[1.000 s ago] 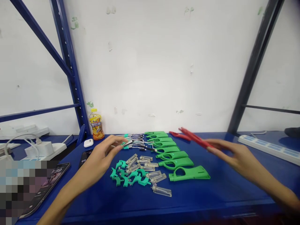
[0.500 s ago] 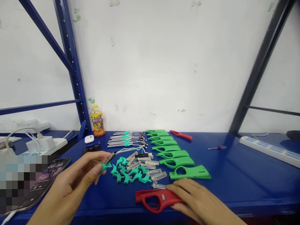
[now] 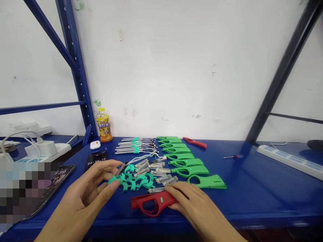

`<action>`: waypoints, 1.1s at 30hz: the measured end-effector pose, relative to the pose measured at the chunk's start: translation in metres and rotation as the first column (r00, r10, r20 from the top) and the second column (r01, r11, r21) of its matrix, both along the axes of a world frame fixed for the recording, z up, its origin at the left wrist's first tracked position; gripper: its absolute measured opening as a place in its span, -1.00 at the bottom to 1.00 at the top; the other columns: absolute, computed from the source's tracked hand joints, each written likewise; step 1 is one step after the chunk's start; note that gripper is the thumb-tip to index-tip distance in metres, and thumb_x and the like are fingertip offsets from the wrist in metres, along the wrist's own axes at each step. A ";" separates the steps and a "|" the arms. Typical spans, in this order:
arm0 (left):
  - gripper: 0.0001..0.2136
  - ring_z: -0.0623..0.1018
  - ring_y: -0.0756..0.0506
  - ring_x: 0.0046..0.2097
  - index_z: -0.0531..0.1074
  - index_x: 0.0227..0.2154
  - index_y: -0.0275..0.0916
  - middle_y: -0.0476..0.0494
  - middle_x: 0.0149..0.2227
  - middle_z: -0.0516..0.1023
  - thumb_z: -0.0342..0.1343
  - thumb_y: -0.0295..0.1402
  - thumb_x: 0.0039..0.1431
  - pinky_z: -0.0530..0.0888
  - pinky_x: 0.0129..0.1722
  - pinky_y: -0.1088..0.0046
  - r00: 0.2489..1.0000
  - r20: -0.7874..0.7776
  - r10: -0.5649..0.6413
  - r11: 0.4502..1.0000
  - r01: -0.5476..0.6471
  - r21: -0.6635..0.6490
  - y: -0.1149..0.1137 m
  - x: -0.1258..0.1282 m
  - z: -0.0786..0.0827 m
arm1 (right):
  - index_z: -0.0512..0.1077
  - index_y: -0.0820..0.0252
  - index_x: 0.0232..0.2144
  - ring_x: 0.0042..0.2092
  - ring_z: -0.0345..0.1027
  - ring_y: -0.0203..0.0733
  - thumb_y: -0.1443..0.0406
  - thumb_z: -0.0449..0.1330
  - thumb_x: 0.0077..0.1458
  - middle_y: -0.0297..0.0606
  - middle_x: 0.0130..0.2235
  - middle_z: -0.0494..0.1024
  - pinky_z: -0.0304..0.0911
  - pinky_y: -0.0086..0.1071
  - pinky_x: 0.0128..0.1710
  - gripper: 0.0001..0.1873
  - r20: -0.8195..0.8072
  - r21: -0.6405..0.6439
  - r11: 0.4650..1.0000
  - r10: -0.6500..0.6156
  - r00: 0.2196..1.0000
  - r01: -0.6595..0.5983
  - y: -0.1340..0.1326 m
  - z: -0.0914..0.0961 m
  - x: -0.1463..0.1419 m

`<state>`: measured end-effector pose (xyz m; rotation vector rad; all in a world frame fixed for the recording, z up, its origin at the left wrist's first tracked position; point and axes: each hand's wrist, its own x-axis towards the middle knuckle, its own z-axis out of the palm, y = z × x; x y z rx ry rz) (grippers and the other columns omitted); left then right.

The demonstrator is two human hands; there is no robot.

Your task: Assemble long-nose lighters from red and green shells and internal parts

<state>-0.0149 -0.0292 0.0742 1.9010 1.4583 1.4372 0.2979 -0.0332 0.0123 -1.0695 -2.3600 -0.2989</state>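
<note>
My left hand (image 3: 87, 193) pinches a metal tube with a teal clip (image 3: 118, 174) and trailing wires, low over the blue table (image 3: 252, 198). My right hand (image 3: 194, 206) lies on the rear end of a red lighter handle shell (image 3: 150, 202) lying flat near the table's front edge, fingers pressed onto it. Just behind it lie a heap of teal trigger pieces (image 3: 137, 181) and several clear plastic tanks (image 3: 157, 173). A row of green handle shells (image 3: 186, 163) runs to the right of them.
Several metal tubes with wires (image 3: 135, 146) and another red shell (image 3: 194, 142) lie at the back. A yellow bottle (image 3: 103, 124), white earbud case (image 3: 95, 144), two phones (image 3: 96, 159) and a charger (image 3: 44, 149) are left; a small screwdriver (image 3: 232, 156) and power strip (image 3: 290, 157) right.
My right hand brought the red shell from the back right down onto the table's front edge. My left hand lifted a tube with wires from the back rows and drew it toward me.
</note>
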 end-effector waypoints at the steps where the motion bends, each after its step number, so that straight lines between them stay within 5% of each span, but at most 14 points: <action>1: -0.53 0.72 -0.27 -0.01 0.59 -0.04 -0.05 -0.13 -0.04 0.72 0.25 0.19 0.20 0.70 -0.10 0.38 1.000 0.016 -0.012 1.000 0.012 -0.015 -0.001 0.002 0.000 | 0.41 0.05 0.25 0.02 0.64 -0.01 0.08 -0.07 0.55 -0.13 0.09 0.66 0.58 -0.19 -0.01 -0.57 -0.023 0.019 1.000 -0.017 1.000 0.017 -0.003 0.000 0.004; 7: -0.66 0.71 -0.26 -0.04 0.66 -0.10 -0.02 -0.10 -0.09 0.73 0.26 0.07 0.25 0.69 -0.12 0.38 0.996 0.005 -0.093 0.994 0.093 -0.063 -0.005 0.013 0.000 | 0.41 -0.06 0.25 0.05 0.63 0.00 0.06 0.02 0.53 -0.21 0.12 0.67 0.54 -0.17 0.05 -0.61 -0.167 0.129 0.959 -0.232 0.958 0.254 -0.007 0.007 0.064; 9: -0.70 0.72 -0.25 -0.08 0.66 -0.10 0.01 -0.09 -0.10 0.73 0.23 0.03 0.28 0.69 -0.17 0.40 0.988 -0.039 -0.151 0.987 0.148 -0.068 -0.005 0.015 -0.001 | 0.41 -0.04 0.25 0.05 0.62 0.09 0.05 0.03 0.50 -0.15 0.11 0.66 0.49 -0.06 0.09 -0.59 -0.216 0.160 0.901 -0.366 0.905 0.402 0.001 0.015 0.099; 13: -0.74 0.70 -0.22 -0.13 0.66 -0.09 0.04 -0.10 -0.12 0.72 0.15 -0.04 0.35 0.67 -0.20 0.40 0.959 -0.149 -0.242 0.968 0.229 -0.100 -0.003 0.015 -0.006 | 0.47 0.05 0.20 0.02 0.60 0.32 -0.13 -0.05 0.41 0.01 0.09 0.67 0.47 0.04 -0.08 -0.40 -0.165 0.030 0.749 -0.649 0.742 0.662 0.026 0.024 0.164; 16: -0.78 0.69 -0.22 -0.09 0.67 -0.13 0.05 -0.10 -0.13 0.71 0.15 -0.11 0.36 0.64 -0.09 0.37 0.941 -0.189 -0.282 0.958 0.264 -0.113 0.000 0.015 -0.013 | 0.56 -0.01 0.04 -0.14 0.63 0.34 -0.16 0.02 0.34 -0.05 -0.04 0.73 0.44 -0.01 -0.26 -0.45 -0.069 -0.110 0.677 -0.736 0.673 0.728 0.043 0.019 0.195; 20: -0.80 0.67 -0.19 -0.03 0.66 -0.09 0.07 -0.08 -0.09 0.70 0.13 -0.17 0.40 0.61 -0.02 0.39 0.928 -0.204 -0.311 0.949 0.290 -0.125 0.004 0.017 -0.025 | 0.62 -0.03 -0.07 -0.26 0.63 0.35 -0.20 0.09 0.27 -0.06 -0.19 0.75 0.41 -0.03 -0.38 -0.46 -0.049 -0.165 0.664 -0.744 0.666 0.729 0.054 0.008 0.213; 25: -0.76 0.67 -0.19 -0.04 0.65 -0.03 0.08 -0.09 -0.07 0.67 0.08 -0.20 0.45 0.59 -0.03 0.39 0.918 -0.256 -0.303 0.951 0.273 -0.145 0.003 0.016 -0.039 | 0.60 0.09 -0.01 0.00 0.58 0.45 -0.15 -0.02 0.36 0.09 0.10 0.65 0.43 0.11 -0.13 -0.40 -0.121 -0.081 0.654 -0.756 0.644 0.752 0.041 0.010 0.203; 28: -0.76 0.66 -0.18 -0.02 0.62 0.02 0.10 -0.07 -0.03 0.64 0.07 -0.19 0.47 0.57 -0.01 0.42 0.922 -0.260 -0.287 0.956 0.257 -0.143 0.000 0.012 -0.045 | 0.58 0.03 -0.02 -0.02 0.61 0.31 -0.09 -0.05 0.41 -0.01 -0.02 0.71 0.45 0.04 -0.08 -0.47 -0.218 -0.013 0.698 -0.700 0.680 0.716 0.020 0.021 0.170; 31: -0.77 0.64 -0.16 0.00 0.61 0.03 0.13 -0.04 -0.01 0.63 0.07 -0.20 0.48 0.55 0.01 0.44 0.918 -0.268 -0.291 0.955 0.261 -0.144 -0.001 0.008 -0.048 | 0.59 -0.07 -0.12 -0.10 0.65 0.12 -0.10 0.09 0.40 -0.22 -0.13 0.74 0.49 -0.10 -0.09 -0.60 -0.297 -0.019 0.927 -0.363 0.883 0.374 -0.002 0.031 0.116; 33: -0.78 0.65 -0.16 -0.01 0.61 0.01 0.12 -0.04 -0.02 0.63 0.07 -0.21 0.48 0.55 0.01 0.44 0.914 -0.284 -0.289 0.956 0.258 -0.142 0.001 0.006 -0.049 | 0.59 -0.12 -0.07 -0.07 0.63 0.00 -0.01 0.13 0.44 -0.31 -0.08 0.73 0.48 -0.17 -0.02 -0.72 -0.266 -0.116 0.982 -0.177 0.948 0.151 -0.012 0.033 0.079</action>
